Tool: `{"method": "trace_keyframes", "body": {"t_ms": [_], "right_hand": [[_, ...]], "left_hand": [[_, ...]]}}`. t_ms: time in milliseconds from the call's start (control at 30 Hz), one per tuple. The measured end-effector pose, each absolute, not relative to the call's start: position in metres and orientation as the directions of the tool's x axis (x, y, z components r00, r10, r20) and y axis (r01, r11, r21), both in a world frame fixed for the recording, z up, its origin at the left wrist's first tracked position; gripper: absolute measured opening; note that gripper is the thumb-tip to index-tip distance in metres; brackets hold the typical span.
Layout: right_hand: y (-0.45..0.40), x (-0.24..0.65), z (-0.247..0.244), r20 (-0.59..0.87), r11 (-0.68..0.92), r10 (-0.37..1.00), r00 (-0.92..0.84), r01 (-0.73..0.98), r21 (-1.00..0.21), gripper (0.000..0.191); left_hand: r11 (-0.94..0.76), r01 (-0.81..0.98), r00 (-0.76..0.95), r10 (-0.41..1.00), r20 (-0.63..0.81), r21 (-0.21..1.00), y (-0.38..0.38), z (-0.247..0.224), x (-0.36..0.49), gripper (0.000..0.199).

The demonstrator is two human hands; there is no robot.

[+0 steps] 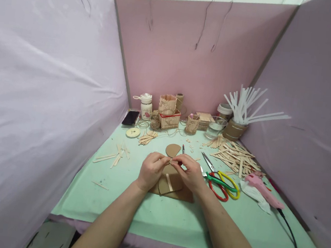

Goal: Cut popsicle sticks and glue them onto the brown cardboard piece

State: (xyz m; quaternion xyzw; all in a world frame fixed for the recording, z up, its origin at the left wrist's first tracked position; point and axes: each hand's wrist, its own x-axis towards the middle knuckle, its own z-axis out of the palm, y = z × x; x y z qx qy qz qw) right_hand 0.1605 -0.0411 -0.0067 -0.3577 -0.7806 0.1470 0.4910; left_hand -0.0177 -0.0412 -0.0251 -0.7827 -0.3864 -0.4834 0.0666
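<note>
My left hand [151, 170] and my right hand [190, 173] meet above the middle of the table, fingertips pinched together. Whatever small piece they hold between them is too small to make out. Beneath them lies a brown cardboard piece [177, 187] with a rounded edge, on a larger cardboard sheet [185, 196]; my hands partly hide both. A pale wooden strip [169, 183] rests on the upper piece. Just beyond my fingers is a small cardboard disc [172, 150]. Beside my right hand lie green-handled scissors [221, 182] across scissors with red and yellow handles [229, 190].
Loose craft sticks [236, 157] are heaped at the right, near a pink glue gun [264, 190] on white tissue, its cord trailing off the front edge. White glue sticks [246, 105] stand in a pot. A white bottle [146, 107], phone [131, 117] and stick-covered box [169, 120] line the back.
</note>
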Motion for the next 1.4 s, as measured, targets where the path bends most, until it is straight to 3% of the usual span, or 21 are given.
{"method": "trace_keyframes", "body": {"t_ms": [433, 500, 533, 600, 667, 800, 967, 1233, 1400], "right_hand": [[-0.039, 0.163, -0.006, 0.645, 0.680, 0.723, -0.247, 0.416, -0.603, 0.015], [-0.038, 0.166, -0.005, 0.639, 0.671, 0.731, -0.238, 0.416, -0.613, 0.017], [-0.037, 0.167, -0.004, 0.635, 0.667, 0.736, -0.235, 0.414, -0.619, 0.018], [-0.036, 0.169, -0.003, 0.624, 0.661, 0.744, -0.239, 0.405, -0.632, 0.019], [-0.036, 0.170, -0.003, 0.604, 0.658, 0.751, -0.267, 0.387, -0.646, 0.019], [-0.040, 0.169, -0.001, 0.532, 0.650, 0.756, -0.381, 0.337, -0.681, 0.017], [-0.046, 0.169, 0.006, 0.432, 0.616, 0.756, -0.491, 0.312, -0.723, 0.013], [-0.045, 0.170, 0.005, 0.364, 0.584, 0.759, -0.541, 0.317, -0.747, 0.012], [-0.043, 0.171, 0.003, 0.351, 0.557, 0.780, -0.518, 0.319, -0.767, 0.012]], "left_hand": [[-0.716, 0.588, 0.229, 0.593, 0.772, 0.375, -0.039, -0.021, -0.023, 0.021], [-0.683, 0.521, 0.183, 0.675, 0.715, 0.512, -0.038, -0.019, -0.025, 0.033], [-0.628, 0.443, 0.144, 0.754, 0.641, 0.639, -0.037, -0.017, -0.026, 0.039], [-0.404, 0.222, 0.110, 0.915, 0.389, 0.887, -0.036, -0.014, -0.027, 0.043], [-0.143, 0.057, 0.185, 0.974, 0.131, 0.988, -0.036, -0.012, -0.028, 0.042], [0.138, 0.028, 0.453, 0.881, -0.135, 0.990, -0.040, -0.008, -0.032, 0.056], [0.294, 0.050, 0.600, 0.755, -0.264, 0.955, -0.044, -0.002, -0.037, 0.060], [0.286, 0.087, 0.633, 0.724, -0.274, 0.954, -0.041, -0.002, -0.039, 0.044], [0.187, 0.122, 0.604, 0.766, -0.222, 0.975, -0.043, 0.003, -0.035, 0.044]]}}
